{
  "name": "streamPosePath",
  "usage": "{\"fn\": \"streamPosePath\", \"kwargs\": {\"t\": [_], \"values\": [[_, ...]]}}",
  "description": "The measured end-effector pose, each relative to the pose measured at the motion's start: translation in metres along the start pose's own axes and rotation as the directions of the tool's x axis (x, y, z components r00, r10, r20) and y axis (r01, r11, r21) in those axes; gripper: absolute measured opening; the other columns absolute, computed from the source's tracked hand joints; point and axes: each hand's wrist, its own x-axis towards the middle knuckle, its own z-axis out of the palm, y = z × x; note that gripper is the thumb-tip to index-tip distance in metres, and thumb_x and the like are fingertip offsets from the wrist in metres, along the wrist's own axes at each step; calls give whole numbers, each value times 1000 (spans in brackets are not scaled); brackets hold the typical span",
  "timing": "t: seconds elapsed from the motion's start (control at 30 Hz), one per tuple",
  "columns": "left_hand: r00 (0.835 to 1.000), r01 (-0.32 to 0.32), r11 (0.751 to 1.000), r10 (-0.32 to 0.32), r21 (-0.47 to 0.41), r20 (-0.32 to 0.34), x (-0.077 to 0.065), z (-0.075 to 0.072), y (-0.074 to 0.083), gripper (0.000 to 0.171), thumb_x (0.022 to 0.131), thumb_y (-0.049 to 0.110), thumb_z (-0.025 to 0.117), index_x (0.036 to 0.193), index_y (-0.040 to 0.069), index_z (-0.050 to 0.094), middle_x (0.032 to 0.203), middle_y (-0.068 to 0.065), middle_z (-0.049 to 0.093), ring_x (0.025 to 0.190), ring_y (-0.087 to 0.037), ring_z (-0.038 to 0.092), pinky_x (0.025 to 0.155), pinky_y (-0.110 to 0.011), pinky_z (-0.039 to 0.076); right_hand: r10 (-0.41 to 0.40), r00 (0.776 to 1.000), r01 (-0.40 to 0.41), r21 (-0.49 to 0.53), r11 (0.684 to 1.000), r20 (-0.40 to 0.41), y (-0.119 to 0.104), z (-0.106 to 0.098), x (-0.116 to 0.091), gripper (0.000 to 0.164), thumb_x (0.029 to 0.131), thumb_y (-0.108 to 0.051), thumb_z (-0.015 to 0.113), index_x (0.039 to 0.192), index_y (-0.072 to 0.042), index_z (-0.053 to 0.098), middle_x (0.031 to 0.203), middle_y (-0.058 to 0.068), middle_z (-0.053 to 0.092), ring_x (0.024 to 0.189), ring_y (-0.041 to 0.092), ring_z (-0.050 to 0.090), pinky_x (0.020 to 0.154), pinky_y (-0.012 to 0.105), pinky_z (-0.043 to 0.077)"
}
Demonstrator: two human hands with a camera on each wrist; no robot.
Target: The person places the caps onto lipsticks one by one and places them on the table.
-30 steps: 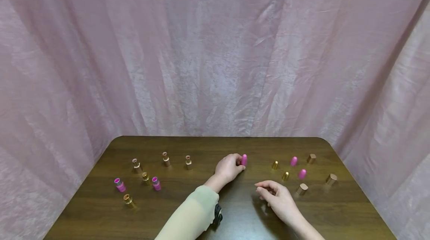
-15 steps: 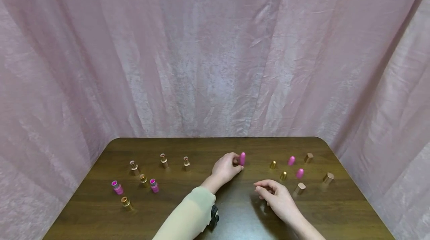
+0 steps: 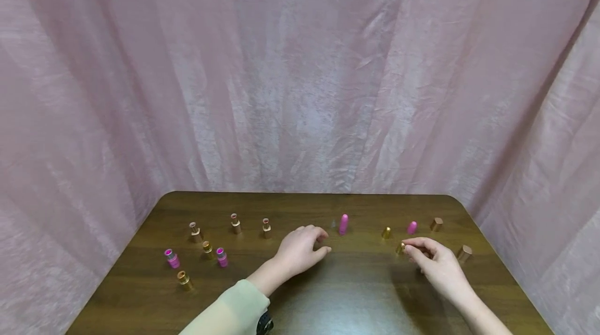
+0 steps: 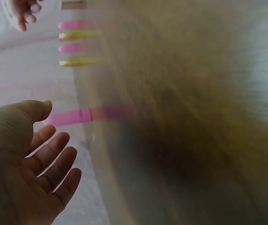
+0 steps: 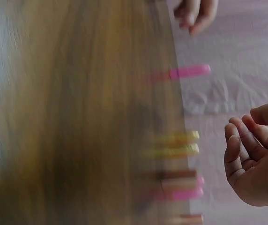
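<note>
A pink lipstick (image 3: 344, 224) stands upright with its cap on near the back middle of the table. My left hand (image 3: 300, 252) is to its left and apart from it, fingers loosely bent and holding nothing. In the left wrist view, that hand (image 4: 35, 159) has its fingers spread. My right hand (image 3: 436, 264) hovers among the caps on the right, thumb and forefinger beside a gold cap (image 3: 400, 248). The right wrist view shows this hand (image 5: 256, 154) with nothing between its fingers. It hides part of the cap group from the head camera.
Uncapped lipstick tubes stand at the left: rose-gold tubes (image 3: 235, 223), gold tubes (image 3: 185, 280) and pink tubes (image 3: 222, 257). Around the right hand are another gold cap (image 3: 386, 232), a pink cap (image 3: 412, 227) and rose-gold caps (image 3: 464, 253). A pink curtain (image 3: 300, 74) hangs behind the table.
My left hand has let go of the pink lipstick and drawn back to the left. My right hand has moved right, from the table's middle to the caps.
</note>
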Motion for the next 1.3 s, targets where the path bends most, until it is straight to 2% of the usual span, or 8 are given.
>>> {"fn": "streamPosePath", "kwargs": {"t": [0.13, 0.37, 0.47, 0.6, 0.73, 0.87, 1.0, 1.3], "values": [[997, -71, 997, 71, 30, -14, -21, -7, 2, 34, 94, 42, 71, 119, 18, 71, 107, 7, 69, 97, -13, 62, 83, -34, 51, -29, 999, 24, -109, 994, -43, 8, -25, 5, 31, 102, -31, 65, 121, -8, 70, 88, 3, 68, 72, 11, 60, 59, 28, 49], [989, -137, 988, 140, 74, -39, -61, -12, 5, 34, 93, 38, 73, 120, 18, 70, 104, 8, 68, 93, -10, 61, 81, -32, 51, -57, 993, 24, -294, 956, -102, 30, -57, 16, 34, 104, -32, 61, 122, -4, 70, 102, 8, 72, 80, 3, 57, 63, 26, 46], [984, -166, 982, 171, 87, -54, -78, -10, 8, 32, 91, 36, 76, 117, 19, 70, 99, 11, 66, 89, -7, 60, 77, -29, 51, -49, 995, 18, -343, 939, -82, 41, -62, 21, 36, 104, -32, 60, 123, -2, 69, 107, 12, 72, 86, 11, 61, 67, 30, 48], [965, -233, 965, 245, 123, -94, -96, -7, 11, 31, 88, 35, 79, 113, 19, 70, 96, 13, 64, 86, -4, 58, 73, -26, 49, -32, 999, 26, -397, 917, -9, 52, -60, 30, 42, 104, -33, 60, 127, 2, 65, 111, 16, 71, 97, 30, 67, 74, 43, 51], [947, -280, 946, 300, 161, -113, -108, -4, 12, 31, 87, 36, 79, 112, 20, 70, 99, 13, 65, 88, -5, 59, 74, -26, 49, -1, 997, 35, -428, 903, 78, 58, -52, 40, 47, 101, -33, 63, 130, 5, 61, 112, 19, 71, 102, 40, 67, 78, 54, 52], [956, -271, 952, 283, 146, -76, -117, -3, 10, 31, 89, 37, 77, 115, 21, 70, 105, 13, 66, 93, -8, 61, 77, -28, 50, 15, 993, 41, -448, 893, 121, 63, -45, 48, 48, 97, -31, 67, 129, 5, 62, 107, 14, 73, 102, 39, 67, 81, 57, 50], [963, -255, 960, 263, 117, -60, -123, -2, 7, 30, 90, 38, 76, 116, 23, 71, 107, 14, 66, 95, -8, 61, 79, -28, 50, 31, 991, 33, -471, 882, 128, 66, -41, 51, 44, 94, -31, 71, 122, 2, 66, 103, 8, 73, 99, 33, 68, 81, 54, 50], [954, -267, 957, 279, 109, -112, -131, 0, 1, 29, 88, 37, 78, 113, 24, 70, 106, 15, 65, 95, -7, 61, 77, -26, 50, 80, 986, 2, -494, 869, 144, 65, -38, 57, 30, 91, -34, 75, 106, -9, 70, 93, -3, 70, 85, 16, 63, 71, 41, 48]]}}
